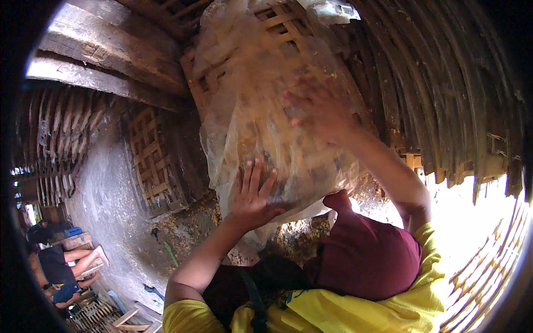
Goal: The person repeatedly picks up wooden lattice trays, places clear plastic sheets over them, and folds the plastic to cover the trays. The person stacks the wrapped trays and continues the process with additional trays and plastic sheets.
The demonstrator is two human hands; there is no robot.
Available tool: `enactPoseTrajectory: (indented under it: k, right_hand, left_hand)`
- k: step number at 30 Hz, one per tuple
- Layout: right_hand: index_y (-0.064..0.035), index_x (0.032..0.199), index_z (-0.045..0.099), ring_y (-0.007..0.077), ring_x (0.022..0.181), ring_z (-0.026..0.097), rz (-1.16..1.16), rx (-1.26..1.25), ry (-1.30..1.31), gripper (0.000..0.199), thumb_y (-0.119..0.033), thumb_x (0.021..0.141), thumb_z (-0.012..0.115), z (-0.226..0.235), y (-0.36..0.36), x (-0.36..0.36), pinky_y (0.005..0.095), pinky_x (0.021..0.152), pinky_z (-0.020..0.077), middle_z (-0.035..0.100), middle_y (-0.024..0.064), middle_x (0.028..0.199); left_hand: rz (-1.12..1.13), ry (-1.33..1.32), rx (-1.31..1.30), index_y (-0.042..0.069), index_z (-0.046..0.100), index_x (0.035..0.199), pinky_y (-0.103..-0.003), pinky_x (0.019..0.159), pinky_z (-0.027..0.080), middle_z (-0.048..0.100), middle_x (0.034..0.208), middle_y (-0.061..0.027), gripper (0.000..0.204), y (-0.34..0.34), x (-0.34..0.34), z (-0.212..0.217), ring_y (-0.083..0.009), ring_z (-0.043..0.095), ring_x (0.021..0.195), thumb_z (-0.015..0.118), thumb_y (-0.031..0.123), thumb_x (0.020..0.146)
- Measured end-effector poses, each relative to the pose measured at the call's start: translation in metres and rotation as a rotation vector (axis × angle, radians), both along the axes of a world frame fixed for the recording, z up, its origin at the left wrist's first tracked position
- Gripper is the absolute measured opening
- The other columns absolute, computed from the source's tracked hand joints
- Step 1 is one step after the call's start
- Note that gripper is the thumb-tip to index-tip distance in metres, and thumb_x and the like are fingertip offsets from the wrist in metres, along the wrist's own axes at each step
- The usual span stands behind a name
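A large, crumpled, clear plastic sheet (pixel 244 127) lies over a woven slatted panel (pixel 283 25) that leans up in front of me. My left hand (pixel 252 191) rests flat on the sheet's lower left part, fingers stretched and spread. Higher up and to the right, my right hand (pixel 322 108) is laid over the plastic with its fingers apart, slightly blurred by motion. Neither hand grips anything. Tan, dusty patches show on or through the sheet; which of the two I cannot tell.
A smaller woven panel (pixel 150 155) stands to the left by a grey floor (pixel 105 194). Crumbly brown bits (pixel 194 222) litter the ground. Thick wooden beams (pixel 111 50) and a slatted wall (pixel 433 83) enclose the spot. At far left is another person (pixel 58 263) in dark shorts.
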State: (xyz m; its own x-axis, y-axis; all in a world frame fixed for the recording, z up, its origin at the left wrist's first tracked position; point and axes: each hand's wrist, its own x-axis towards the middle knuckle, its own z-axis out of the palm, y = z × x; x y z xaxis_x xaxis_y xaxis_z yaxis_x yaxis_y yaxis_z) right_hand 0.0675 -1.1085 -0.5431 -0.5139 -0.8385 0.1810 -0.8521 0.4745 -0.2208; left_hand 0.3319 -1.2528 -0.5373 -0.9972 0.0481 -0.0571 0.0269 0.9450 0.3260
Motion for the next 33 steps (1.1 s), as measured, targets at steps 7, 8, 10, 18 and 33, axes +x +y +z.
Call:
enactPoseTrajectory:
  k: [7,8,10,18,33]
  right_hand:
    - [-0.0130,0.139,0.030,0.0385,0.133,0.019,-0.561,-0.091,0.246,0.063,-0.046,0.087,0.045,0.001,0.036,-0.037,0.0562,0.106,0.0133,0.025,0.0182,0.144]
    - [-0.0128,0.139,0.030,0.0388,0.133,0.019,-0.376,-0.190,0.146,0.062,-0.047,0.088,0.042,0.002,0.036,-0.019,0.0555,0.106,0.0134,0.025,0.0190,0.144]
    - [-0.0119,0.138,0.032,0.0398,0.132,0.021,-0.045,-0.181,0.034,0.062,-0.047,0.088,0.041,0.007,0.045,0.028,0.0548,0.107,0.0141,0.025,0.0214,0.143]
    - [-0.0162,0.139,0.032,0.0355,0.136,0.016,-0.296,-0.328,-0.051,0.064,-0.048,0.085,0.046,-0.005,0.129,0.091,0.0550,0.108,0.0099,0.020,0.0163,0.146]
    - [-0.0132,0.143,0.019,0.0286,0.139,0.002,-0.245,0.306,0.127,0.080,-0.055,0.081,0.047,-0.047,0.160,0.175,0.0522,0.110,-0.0001,0.007,0.0117,0.150]
  left_hand:
    - [-0.014,0.057,-0.024,0.014,0.034,0.137,-0.057,0.104,0.021,0.018,0.144,-0.0243,0.102,0.001,-0.001,0.000,-0.0407,0.018,0.134,0.077,0.050,0.053]
    - [-0.014,0.039,-0.032,0.014,0.033,0.138,-0.057,0.104,0.020,0.018,0.144,-0.0243,0.101,0.001,-0.001,-0.002,-0.0409,0.018,0.134,0.075,0.052,0.055]
    - [-0.009,-0.004,-0.056,0.014,0.032,0.138,-0.057,0.105,0.018,0.016,0.145,-0.0244,0.099,-0.003,0.002,-0.002,-0.0412,0.017,0.134,0.072,0.056,0.058]
    - [0.040,-0.136,-0.114,0.013,0.023,0.141,-0.059,0.106,0.008,0.007,0.146,-0.0267,0.099,0.002,0.000,-0.005,-0.0413,0.007,0.136,0.059,0.067,0.067]
    - [-0.003,-0.093,-0.105,0.008,0.013,0.143,-0.058,0.106,0.009,0.001,0.145,-0.0285,0.105,0.003,0.001,-0.005,-0.0435,0.004,0.135,0.066,0.057,0.066]
